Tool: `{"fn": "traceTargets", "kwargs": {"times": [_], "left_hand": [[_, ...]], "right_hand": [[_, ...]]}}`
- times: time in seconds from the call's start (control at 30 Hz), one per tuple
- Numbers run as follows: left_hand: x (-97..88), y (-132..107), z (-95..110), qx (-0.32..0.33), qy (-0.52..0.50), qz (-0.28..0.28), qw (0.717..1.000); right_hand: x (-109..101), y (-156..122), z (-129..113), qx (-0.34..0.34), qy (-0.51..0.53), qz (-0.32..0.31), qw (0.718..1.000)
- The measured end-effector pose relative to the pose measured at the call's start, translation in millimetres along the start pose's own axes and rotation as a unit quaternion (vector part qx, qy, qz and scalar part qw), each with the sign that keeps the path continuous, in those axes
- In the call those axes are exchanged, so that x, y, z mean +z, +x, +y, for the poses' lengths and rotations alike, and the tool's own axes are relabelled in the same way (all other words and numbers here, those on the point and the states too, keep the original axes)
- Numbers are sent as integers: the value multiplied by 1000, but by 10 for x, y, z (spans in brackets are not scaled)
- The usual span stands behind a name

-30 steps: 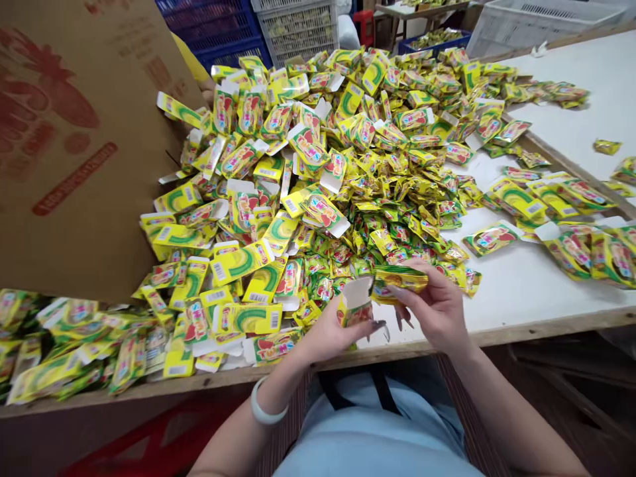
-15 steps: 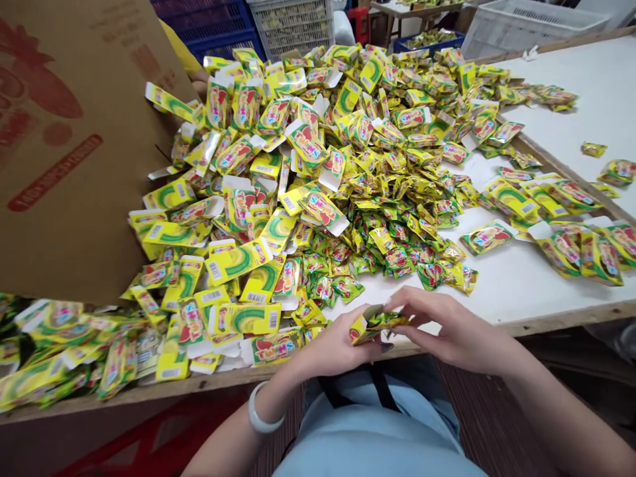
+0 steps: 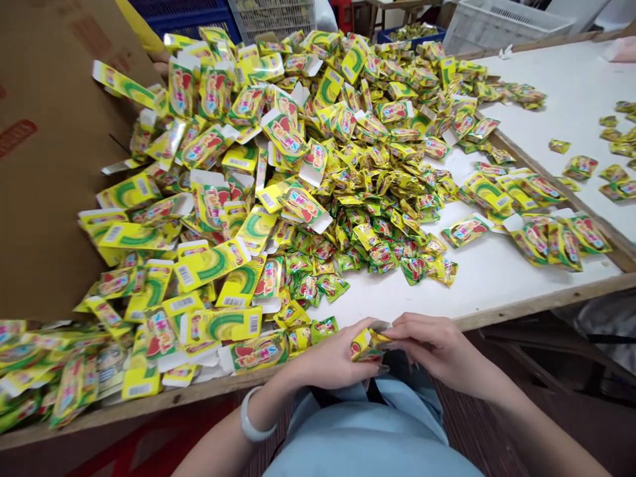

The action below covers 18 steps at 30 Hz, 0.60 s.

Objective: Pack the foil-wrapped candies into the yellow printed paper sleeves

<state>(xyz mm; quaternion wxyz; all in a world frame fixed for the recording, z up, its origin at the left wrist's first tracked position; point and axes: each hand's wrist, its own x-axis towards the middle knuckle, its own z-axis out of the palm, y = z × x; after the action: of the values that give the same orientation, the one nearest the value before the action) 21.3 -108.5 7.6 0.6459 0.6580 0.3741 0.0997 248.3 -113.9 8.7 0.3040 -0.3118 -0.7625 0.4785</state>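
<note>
My left hand [image 3: 334, 361] grips a small yellow printed carton [image 3: 365, 346] at the table's near edge, above my lap. My right hand [image 3: 437, 344] closes its fingers on the carton's right end, where green-yellow sachets are tucked in. A big heap of flat yellow cartons [image 3: 213, 218] and small sachets [image 3: 377, 218] covers the white table [image 3: 491, 285] just beyond my hands. A white bangle [image 3: 251, 421] circles my left wrist.
A large brown cardboard sheet [image 3: 44, 185] leans at the left. More cartons and sachets [image 3: 546, 232] lie at the right by a wooden strip [image 3: 571, 192]. Plastic crates [image 3: 497, 23] stand at the back. A yellow sleeve [image 3: 142, 30] shows behind the cardboard.
Both hands have come down from above the table to its near edge. The sachets held in my right hand have gone into the carton, and the open flap has folded down.
</note>
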Motion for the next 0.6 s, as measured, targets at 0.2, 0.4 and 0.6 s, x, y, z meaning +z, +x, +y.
{"fn": "traceTargets", "kwargs": {"times": [0.2, 0.4, 0.6], "left_hand": [[28, 39, 16, 21, -87, 21, 996], [123, 95, 87, 29, -110, 42, 993], [-81, 155, -53, 69, 158, 211, 962]], "right_hand": [[76, 46, 16, 0, -25, 51, 998], [-12, 106, -143, 15, -16, -42, 999], [-504, -181, -53, 88, -226, 317, 917]]}}
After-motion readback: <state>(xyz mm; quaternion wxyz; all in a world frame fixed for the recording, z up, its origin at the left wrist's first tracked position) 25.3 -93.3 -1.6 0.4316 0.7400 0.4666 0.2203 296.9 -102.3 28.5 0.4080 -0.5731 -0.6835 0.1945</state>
